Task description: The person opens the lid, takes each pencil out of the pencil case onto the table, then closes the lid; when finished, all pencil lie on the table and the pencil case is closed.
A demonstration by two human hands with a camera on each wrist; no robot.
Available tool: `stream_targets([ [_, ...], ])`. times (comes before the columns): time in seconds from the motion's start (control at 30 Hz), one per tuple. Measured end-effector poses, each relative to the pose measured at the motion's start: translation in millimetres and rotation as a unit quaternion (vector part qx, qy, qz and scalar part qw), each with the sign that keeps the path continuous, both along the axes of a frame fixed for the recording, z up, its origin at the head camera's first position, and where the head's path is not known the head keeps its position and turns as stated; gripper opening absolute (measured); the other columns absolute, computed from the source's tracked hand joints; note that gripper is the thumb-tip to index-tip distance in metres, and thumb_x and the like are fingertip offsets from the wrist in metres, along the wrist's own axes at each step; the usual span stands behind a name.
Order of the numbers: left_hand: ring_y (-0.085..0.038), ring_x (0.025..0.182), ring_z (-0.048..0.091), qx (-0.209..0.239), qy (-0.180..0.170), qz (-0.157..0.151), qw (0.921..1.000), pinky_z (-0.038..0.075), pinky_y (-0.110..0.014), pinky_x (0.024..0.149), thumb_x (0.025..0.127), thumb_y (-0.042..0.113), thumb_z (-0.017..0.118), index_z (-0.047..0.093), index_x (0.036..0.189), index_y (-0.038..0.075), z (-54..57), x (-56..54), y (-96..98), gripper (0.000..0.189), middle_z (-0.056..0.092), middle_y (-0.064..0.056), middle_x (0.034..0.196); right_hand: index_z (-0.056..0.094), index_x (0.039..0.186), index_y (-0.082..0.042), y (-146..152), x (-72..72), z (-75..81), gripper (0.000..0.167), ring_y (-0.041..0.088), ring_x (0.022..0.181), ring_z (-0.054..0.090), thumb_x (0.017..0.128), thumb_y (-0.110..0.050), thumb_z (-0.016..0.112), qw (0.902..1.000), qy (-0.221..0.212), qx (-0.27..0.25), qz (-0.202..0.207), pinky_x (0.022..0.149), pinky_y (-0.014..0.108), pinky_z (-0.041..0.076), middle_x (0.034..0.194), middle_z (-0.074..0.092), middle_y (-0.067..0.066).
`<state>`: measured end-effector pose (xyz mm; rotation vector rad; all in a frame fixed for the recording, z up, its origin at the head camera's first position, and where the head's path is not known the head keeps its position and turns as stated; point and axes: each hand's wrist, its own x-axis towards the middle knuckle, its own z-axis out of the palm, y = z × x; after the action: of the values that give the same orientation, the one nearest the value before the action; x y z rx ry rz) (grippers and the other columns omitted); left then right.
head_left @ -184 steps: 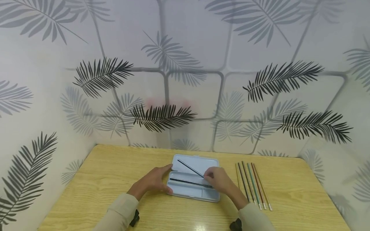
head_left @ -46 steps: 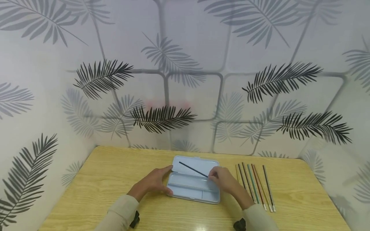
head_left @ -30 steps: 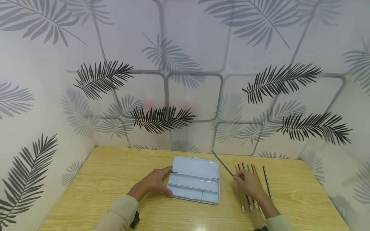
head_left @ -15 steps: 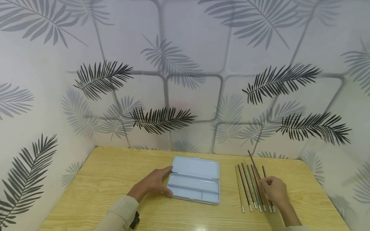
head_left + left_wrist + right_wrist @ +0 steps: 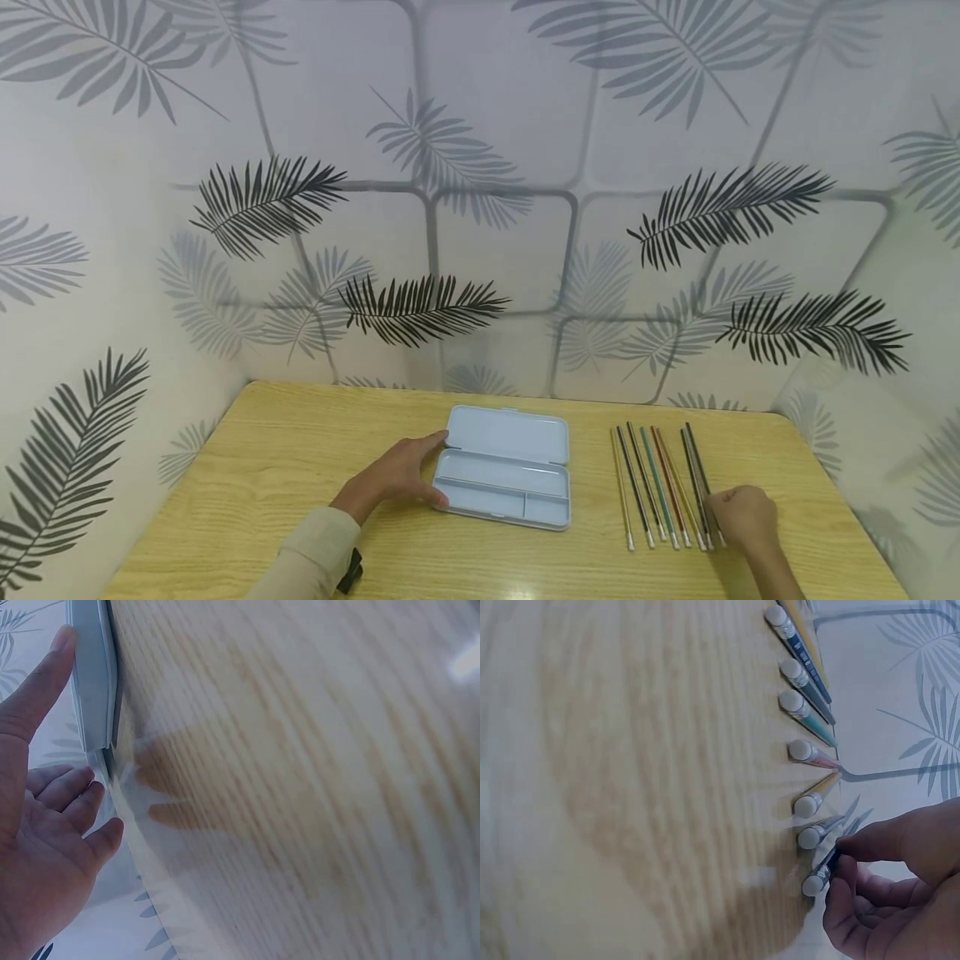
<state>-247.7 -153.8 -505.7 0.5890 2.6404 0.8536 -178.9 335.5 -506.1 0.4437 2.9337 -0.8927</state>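
A pale blue pencil case (image 5: pixel 508 435) lies unfolded on the table, its lid toward the wall and its divided tray (image 5: pixel 480 501) facing up with nothing in it. My left hand (image 5: pixel 392 477) rests against the case's left end, thumb on the near corner, index finger by the lid, other fingers loosely bent in the left wrist view. At the right end of a row of pencils, my right hand (image 5: pixel 750 518) pinches a dark pencil (image 5: pixel 819 880) near its white eraser, between thumb and index finger. That pencil lies alongside another dark pencil (image 5: pixel 811 837).
Several more pencils with white erasers lie side by side to the left, among them a teal pencil (image 5: pixel 657 487) and a red pencil (image 5: pixel 670 487). The wooden table (image 5: pixel 315 433) ends at a leaf-patterned wall (image 5: pixel 495 250).
My right hand has lifted the last dark pencil out of the case's tray, carried it right and lowered it at the row's right end. The left hand has stayed at the case.
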Motion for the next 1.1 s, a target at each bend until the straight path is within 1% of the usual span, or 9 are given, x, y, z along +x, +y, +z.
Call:
stream_targets([
  [0.1,-0.034,0.139,0.036,0.01,0.003,-0.005,0.9999,0.033,-0.05,0.113,0.06,0.043,0.087,0.03,0.148,0.004,1.6,0.7,-0.4,0.113,0.036,-0.013,0.151,0.041,0.043,-0.012,-1.0,3.3,-1.6,0.036,0.009,0.037,0.039,0.079,-0.01,0.047,0.9999,-0.002,0.016,-0.002,0.036,0.018,0.033,0.038,0.039,-0.006],
  [0.27,-0.033,0.139,0.035,0.007,0.005,-0.005,0.9999,0.033,-0.049,0.113,0.06,0.044,0.087,0.029,0.148,0.004,0.0,0.7,-0.2,0.113,0.036,-0.013,0.152,0.044,0.043,-0.011,-1.9,4.7,0.2,0.035,0.01,0.037,0.042,0.077,-0.012,0.052,0.9996,0.0,0.026,-0.004,0.036,0.019,0.035,0.038,0.042,-0.004],
  [0.43,-0.034,0.139,0.035,0.006,0.006,-0.012,0.9999,0.033,-0.049,0.113,0.06,0.045,0.086,0.029,0.149,0.004,-1.5,0.2,0.0,0.113,0.036,-0.013,0.152,0.047,0.045,-0.009,-2.3,2.3,7.5,0.038,0.015,0.043,0.047,0.081,-0.017,0.055,0.9985,-0.005,0.054,0.004,0.039,0.025,0.04,0.042,0.047,-0.001],
  [0.57,-0.033,0.139,0.035,0.002,0.01,-0.012,0.9999,0.033,-0.048,0.113,0.06,0.046,0.086,0.029,0.149,0.004,-1.8,-0.7,-1.0,0.113,0.035,-0.013,0.152,0.045,0.044,-0.012,-9.7,-6.8,13.6,0.043,0.009,0.04,0.038,0.085,-0.016,0.054,0.9987,0.016,0.039,0.027,0.038,0.021,0.034,0.04,0.04,-0.007],
  [0.7,-0.032,0.14,0.035,-0.003,0.007,-0.009,0.9999,0.033,-0.048,0.114,0.059,0.048,0.086,0.029,0.149,0.006,-2.0,-1.7,-1.3,0.114,0.035,-0.011,0.152,0.054,0.055,-0.005,-30.0,-18.7,15.7,0.034,0.006,0.042,0.035,0.088,-0.015,0.057,0.9983,0.027,-0.024,0.047,0.039,0.017,0.031,0.045,0.044,-0.007],
  [0.77,-0.032,0.14,0.035,-0.004,0.006,-0.008,0.9999,0.033,-0.048,0.114,0.059,0.048,0.086,0.029,0.149,0.007,-2.3,-1.9,-1.2,0.114,0.035,-0.011,0.152,0.062,0.071,0.003,-44.1,-23.2,17.1,0.025,0.009,0.048,0.044,0.088,-0.015,0.059,0.9964,0.037,-0.04,0.065,0.042,0.019,0.04,0.057,0.056,0.002],
  [0.87,-0.032,0.14,0.035,-0.001,0.004,-0.008,1.0,0.033,-0.048,0.114,0.059,0.048,0.086,0.029,0.149,0.006,-2.1,-1.9,-0.9,0.115,0.035,-0.011,0.152,0.064,0.095,0.009,-68.3,-30.2,19.0,0.026,0.016,0.063,0.058,0.089,-0.016,0.061,0.994,0.046,-0.042,0.09,0.053,0.027,0.051,0.081,0.067,0.014],
  [0.93,-0.033,0.139,0.035,0.001,0.004,-0.007,1.0,0.033,-0.048,0.113,0.059,0.047,0.086,0.029,0.149,0.006,-1.4,-1.6,-0.7,0.114,0.036,-0.012,0.152,0.064,0.096,0.008,-84.5,-35.0,19.3,0.024,0.019,0.071,0.061,0.089,-0.016,0.063,0.992,0.053,-0.038,0.108,0.06,0.031,0.054,0.088,0.068,0.016],
  [1.1,-0.033,0.139,0.035,0.006,0.004,-0.007,1.0,0.033,-0.049,0.113,0.058,0.046,0.087,0.029,0.149,0.005,-0.1,-1.4,-1.0,0.115,0.036,-0.013,0.152,0.067,0.086,0.0,-122.9,-47.5,16.5,0.013,0.019,0.076,0.063,0.084,-0.012,0.069,0.9818,0.099,-0.043,0.156,0.068,0.034,0.056,0.083,0.069,0.009],
])
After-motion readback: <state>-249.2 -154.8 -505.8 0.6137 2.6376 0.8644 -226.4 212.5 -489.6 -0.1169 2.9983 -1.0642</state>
